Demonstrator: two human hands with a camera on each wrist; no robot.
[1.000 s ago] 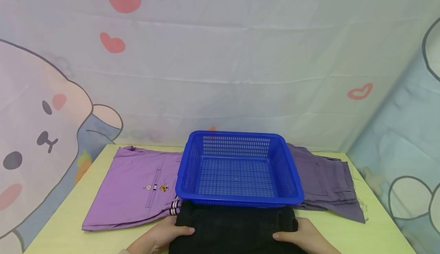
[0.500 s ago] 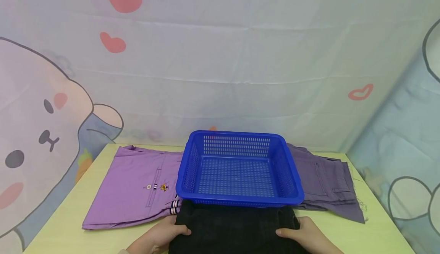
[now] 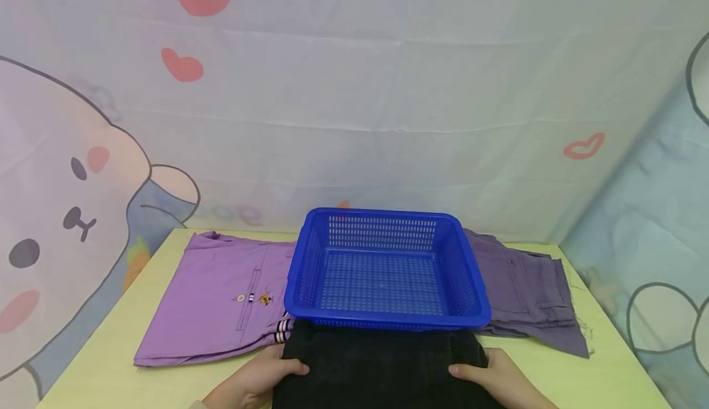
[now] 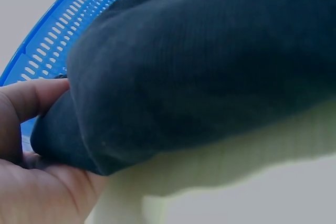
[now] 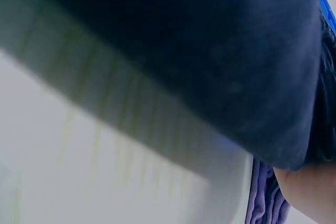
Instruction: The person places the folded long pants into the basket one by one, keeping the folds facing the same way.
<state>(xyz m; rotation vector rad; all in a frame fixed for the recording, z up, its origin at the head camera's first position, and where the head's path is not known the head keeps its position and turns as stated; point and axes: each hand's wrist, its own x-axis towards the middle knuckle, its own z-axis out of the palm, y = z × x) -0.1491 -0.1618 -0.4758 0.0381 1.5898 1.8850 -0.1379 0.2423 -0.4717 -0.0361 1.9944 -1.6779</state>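
At the left of the counter [image 3: 100, 360] lies a folded lilac garment [image 3: 216, 304] with striped trim. Just in front of it, the left hand [image 3: 257, 375] pinches one side of a folded black garment [image 3: 376, 369], thumb above and fingers closed beneath the cloth. The black garment spans the near middle, directly before a blue basket [image 3: 388, 321]; only the basket's slotted floor shows inside. Whether the garment rests on the counter cannot be told. The right hand [image 3: 504, 378] grips the other side, thumb on top, its remaining fingers hidden. At far right, beside the basket, is a folded grey-purple garment [image 3: 528, 292] with a frayed edge. The step in hand seems to be a two-handed hold on the black garment; any next move calls for both sides shifting together, lest the folds slip.
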